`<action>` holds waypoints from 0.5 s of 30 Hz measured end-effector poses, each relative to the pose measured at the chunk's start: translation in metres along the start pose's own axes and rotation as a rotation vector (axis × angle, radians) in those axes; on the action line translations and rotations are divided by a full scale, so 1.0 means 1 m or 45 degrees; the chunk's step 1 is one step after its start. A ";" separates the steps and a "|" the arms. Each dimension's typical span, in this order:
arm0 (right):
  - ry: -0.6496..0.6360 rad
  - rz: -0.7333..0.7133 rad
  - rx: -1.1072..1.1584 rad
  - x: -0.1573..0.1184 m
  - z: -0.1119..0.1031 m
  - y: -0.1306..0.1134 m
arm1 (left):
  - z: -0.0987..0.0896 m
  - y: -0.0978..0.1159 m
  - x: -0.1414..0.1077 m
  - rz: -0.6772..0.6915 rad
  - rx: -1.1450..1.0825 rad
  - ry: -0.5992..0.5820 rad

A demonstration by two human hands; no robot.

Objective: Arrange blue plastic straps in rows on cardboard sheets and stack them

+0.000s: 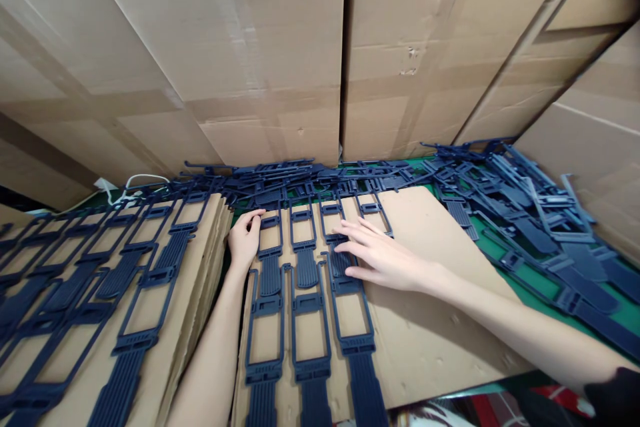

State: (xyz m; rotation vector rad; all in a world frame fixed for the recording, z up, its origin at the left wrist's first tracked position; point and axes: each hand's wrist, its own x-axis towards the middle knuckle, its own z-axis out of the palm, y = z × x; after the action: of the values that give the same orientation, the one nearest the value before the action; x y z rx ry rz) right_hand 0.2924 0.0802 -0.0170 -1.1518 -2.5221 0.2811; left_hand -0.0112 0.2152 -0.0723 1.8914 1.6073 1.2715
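Observation:
Dark blue plastic frame pieces with ribbed tongues [307, 270] lie in rows on a brown cardboard sheet [435, 340] in front of me. My left hand [245, 238] rests at the sheet's left edge, beside the top of the leftmost column. Its thumb and index finger are apart, and its other fingers are partly hidden. Over the third column, my right hand [383, 257] is spread, palm down, with its fingertips at a ribbed tongue [341, 265]. I cannot tell how firmly it touches. Another frame piece [370, 207] lies just beyond those fingers, at the top.
A cardboard stack [193, 300] bearing more rows of frames stands at left. Loose blue pieces [530, 213] are heaped along the back and right, on a green surface [533, 287]. Large cardboard boxes [280, 53] wall off the back. A white cable [145, 177] lies at back left.

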 end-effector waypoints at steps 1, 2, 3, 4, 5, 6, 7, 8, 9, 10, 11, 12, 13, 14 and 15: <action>-0.011 -0.008 0.003 0.000 0.001 -0.001 | 0.000 0.000 0.000 -0.002 0.000 0.000; -0.020 -0.011 0.008 0.000 0.002 -0.002 | 0.000 0.000 0.000 -0.003 -0.002 0.001; -0.026 -0.010 0.015 0.000 0.003 -0.002 | 0.000 0.000 0.000 -0.004 -0.003 0.001; -0.029 -0.010 0.022 0.000 0.004 -0.002 | 0.000 0.000 0.000 -0.004 -0.004 0.002; -0.031 -0.012 0.030 0.000 0.006 -0.001 | 0.000 0.000 0.000 -0.004 -0.005 0.002; -0.032 -0.017 0.041 0.000 0.007 0.000 | 0.000 0.001 0.000 -0.003 -0.006 0.003; -0.032 -0.022 0.054 0.000 0.007 0.001 | 0.000 0.001 0.000 -0.003 -0.006 0.003; -0.030 -0.026 0.071 0.000 0.008 0.002 | 0.000 0.001 0.000 -0.002 -0.007 0.003; -0.028 -0.026 0.087 0.000 0.008 0.002 | -0.001 0.002 0.000 -0.001 -0.007 0.003; -0.030 -0.024 0.100 0.000 0.008 0.003 | -0.001 0.002 0.000 0.000 -0.006 0.002; -0.036 -0.019 0.109 -0.001 0.008 0.004 | -0.001 0.002 0.000 0.001 -0.006 0.002; -0.043 -0.014 0.115 -0.001 0.008 0.004 | -0.001 0.003 0.000 0.001 -0.005 0.002; -0.049 -0.012 0.119 -0.001 0.008 0.005 | -0.001 0.003 0.000 0.001 -0.004 0.003; -0.058 -0.011 0.121 -0.001 0.008 0.005 | 0.000 0.003 0.000 0.000 -0.004 0.004; -0.062 -0.010 0.125 -0.001 0.007 0.005 | 0.000 0.002 0.000 0.000 -0.004 0.004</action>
State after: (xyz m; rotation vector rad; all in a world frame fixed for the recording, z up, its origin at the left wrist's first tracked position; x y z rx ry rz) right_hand 0.2935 0.0824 -0.0256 -1.1096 -2.5231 0.4311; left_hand -0.0100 0.2142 -0.0705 1.8885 1.6063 1.2768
